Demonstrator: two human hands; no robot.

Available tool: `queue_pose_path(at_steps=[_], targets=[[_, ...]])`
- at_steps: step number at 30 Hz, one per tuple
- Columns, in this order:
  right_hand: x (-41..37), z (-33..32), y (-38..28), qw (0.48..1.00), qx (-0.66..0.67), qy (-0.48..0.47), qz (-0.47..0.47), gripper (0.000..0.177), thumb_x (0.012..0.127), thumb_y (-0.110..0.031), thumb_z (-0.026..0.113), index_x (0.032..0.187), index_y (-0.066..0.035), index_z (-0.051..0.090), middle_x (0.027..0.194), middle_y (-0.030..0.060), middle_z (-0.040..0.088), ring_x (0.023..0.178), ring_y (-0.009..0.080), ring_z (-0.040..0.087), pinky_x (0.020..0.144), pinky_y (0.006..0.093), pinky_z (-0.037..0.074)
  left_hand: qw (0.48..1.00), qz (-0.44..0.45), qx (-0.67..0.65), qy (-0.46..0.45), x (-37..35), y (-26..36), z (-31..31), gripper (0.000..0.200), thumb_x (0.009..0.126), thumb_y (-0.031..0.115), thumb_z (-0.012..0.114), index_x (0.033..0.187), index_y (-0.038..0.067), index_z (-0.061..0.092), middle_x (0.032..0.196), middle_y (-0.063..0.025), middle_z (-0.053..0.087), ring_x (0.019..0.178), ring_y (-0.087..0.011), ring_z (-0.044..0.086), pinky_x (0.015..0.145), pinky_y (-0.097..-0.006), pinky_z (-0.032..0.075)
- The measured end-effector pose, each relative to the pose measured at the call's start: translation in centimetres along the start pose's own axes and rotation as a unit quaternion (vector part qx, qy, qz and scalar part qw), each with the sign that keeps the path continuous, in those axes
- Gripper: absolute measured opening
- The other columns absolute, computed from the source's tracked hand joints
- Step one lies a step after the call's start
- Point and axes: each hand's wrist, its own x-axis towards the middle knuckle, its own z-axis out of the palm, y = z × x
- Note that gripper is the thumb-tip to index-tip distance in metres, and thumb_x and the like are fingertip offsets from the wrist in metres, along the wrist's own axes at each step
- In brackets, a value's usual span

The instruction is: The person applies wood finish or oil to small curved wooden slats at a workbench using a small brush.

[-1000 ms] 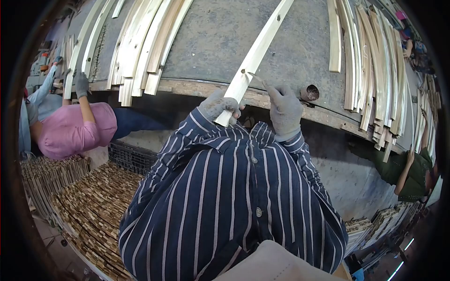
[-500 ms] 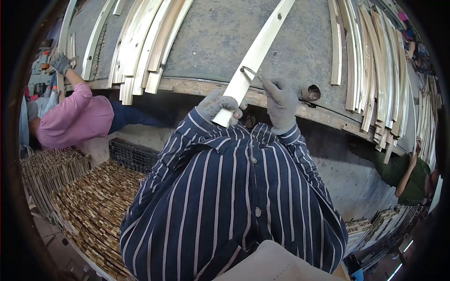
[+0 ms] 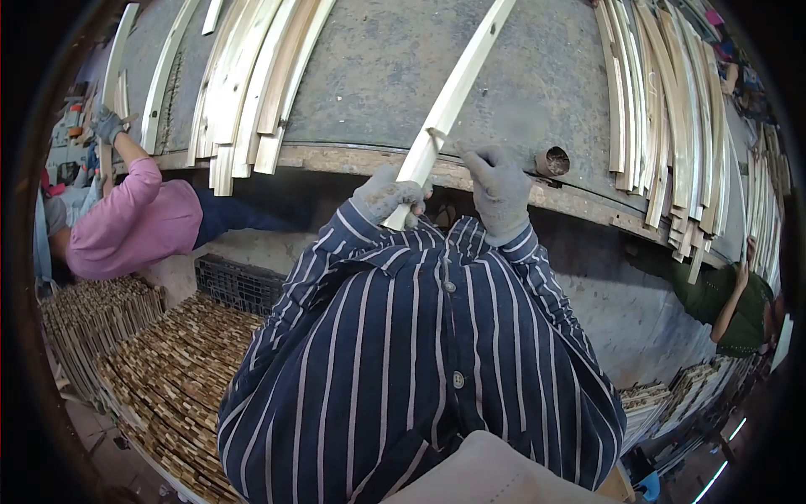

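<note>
My left hand (image 3: 389, 197), in a grey glove, is closed around the near end of a long pale wooden strip (image 3: 453, 97). The strip slopes up and away over the grey worktable (image 3: 361, 92), its narrow edge partly turned up. To the right of the strip, my right hand (image 3: 501, 189), also gloved, is closed with the forefinger and thumb together near a small thin thing pointing toward the strip. What that thing is stays too small to make out. A dark knot or notch shows on the strip near my right fingertips.
Wooden strips (image 3: 243, 76) lie on the table at left, and more strips (image 3: 672, 109) at right. A round tin (image 3: 554, 161) sits by the table edge. A person in pink (image 3: 138, 218) stands at left, another in green (image 3: 743, 311) at right. Stacked wood (image 3: 180, 370) fills the lower left.
The strip has been rolled in my left hand, showing less of its broad face and more of its edge. My right hand has drawn slightly down, away from the strip.
</note>
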Motion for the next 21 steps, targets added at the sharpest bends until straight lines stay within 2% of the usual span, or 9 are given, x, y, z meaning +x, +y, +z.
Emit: queue_pose_path(at_steps=[2,3,5,7,9,11,17,19,21], targets=[[0.0,-1.1,0.4,0.999,0.013,-0.031,0.004,0.032,0.079,-0.005,0.061,0.106,-0.02,0.069,0.088,0.0047,0.065,0.075,0.0244,0.063,0.061,0.0345,0.051,0.998,0.058,-0.011,0.026,0.0,-0.6,0.4,0.028,0.075,0.0,0.054,0.103,-0.006,0.056,0.084,-0.0103,0.059,0.058,-0.0135,0.059,0.047,-0.0232,0.049],[0.2,-2.2,1.3,1.0,-0.012,-0.022,-0.003,0.031,0.079,-0.006,0.06,0.106,-0.019,0.069,0.086,0.0046,0.064,0.074,0.0252,0.063,0.062,0.0353,0.051,0.998,0.002,0.061,0.014,0.5,-0.6,-0.6,0.028,0.075,0.0,0.055,0.103,-0.006,0.056,0.083,-0.0098,0.058,0.058,-0.0141,0.058,0.048,-0.0232,0.049],[0.4,-5.4,4.7,1.0,-0.019,0.01,0.001,0.026,0.082,-0.01,0.06,0.105,-0.019,0.068,0.083,0.0059,0.062,0.075,0.0286,0.062,0.064,0.0385,0.05,0.997,0.052,0.037,-0.043,0.9,-1.5,-1.6,0.034,0.075,-0.001,0.054,0.109,-0.006,0.054,0.087,-0.0107,0.057,0.06,-0.0143,0.058,0.048,-0.0237,0.05],[1.2,-10.1,8.1,0.98,-0.168,-0.045,0.098,0.019,0.085,-0.012,0.059,0.099,-0.017,0.07,0.086,0.0099,0.063,0.077,0.0319,0.063,0.066,0.0424,0.049,0.998,0.044,0.046,-0.016,1.2,-1.9,-1.5,0.04,0.073,-0.001,0.053,0.113,-0.007,0.051,0.09,-0.0119,0.056,0.063,-0.0149,0.057,0.049,-0.024,0.051],[2.1,-12.3,11.3,0.957,-0.221,-0.111,0.152,0.019,0.084,-0.011,0.06,0.098,-0.014,0.072,0.086,0.0109,0.067,0.078,0.032,0.064,0.068,0.0403,0.05,0.999,0.031,0.027,-0.01,1.2,-1.8,-0.9,0.043,0.071,-0.002,0.053,0.114,-0.009,0.049,0.091,-0.0128,0.056,0.064,-0.0156,0.056,0.05,-0.0252,0.052],[3.8,-12.7,13.8,0.889,-0.266,-0.333,0.17,0.014,0.081,-0.02,0.066,0.091,-0.015,0.074,0.082,0.0119,0.068,0.078,0.0328,0.065,0.07,0.0416,0.051,1.0,0.005,0.001,-0.003,1.4,-1.9,-1.0,0.044,0.07,-0.003,0.053,0.113,-0.009,0.049,0.09,-0.0127,0.056,0.065,-0.0162,0.056,0.051,-0.0263,0.052],[5.9,-6.6,16.7,0.844,-0.304,-0.425,0.124,0.015,0.08,-0.018,0.064,0.089,-0.013,0.075,0.094,0.0131,0.071,0.085,0.0296,0.069,0.074,0.0406,0.054,1.0,0.012,-0.013,0.004,2.0,-2.5,-1.1,0.047,0.07,-0.002,0.053,0.116,-0.007,0.047,0.092,-0.0128,0.057,0.066,-0.0164,0.056,0.052,-0.0273,0.052],[6.9,-7.1,16.0,0.842,-0.284,-0.441,0.122,0.015,0.077,-0.016,0.067,0.087,-0.007,0.074,0.092,0.0159,0.07,0.085,0.0325,0.068,0.073,0.0413,0.054,1.0,0.004,0.007,0.008,2.0,-2.5,-1.0,0.049,0.071,-0.002,0.053,0.118,-0.006,0.046,0.092,-0.0129,0.057,0.067,-0.0165,0.056,0.053,-0.0275,0.053],[7.5,-7.7,16.1,0.843,-0.185,-0.495,0.097,0.016,0.074,-0.013,0.071,0.086,-0.003,0.074,0.08,0.0145,0.071,0.072,0.0298,0.069,0.066,0.0379,0.055,1.0,0.011,0.001,0.003,1.7,-2.2,-0.5,0.052,0.072,-0.001,0.054,0.123,-0.005,0.044,0.094,-0.0135,0.057,0.068,-0.0168,0.057,0.054,-0.028,0.054]])
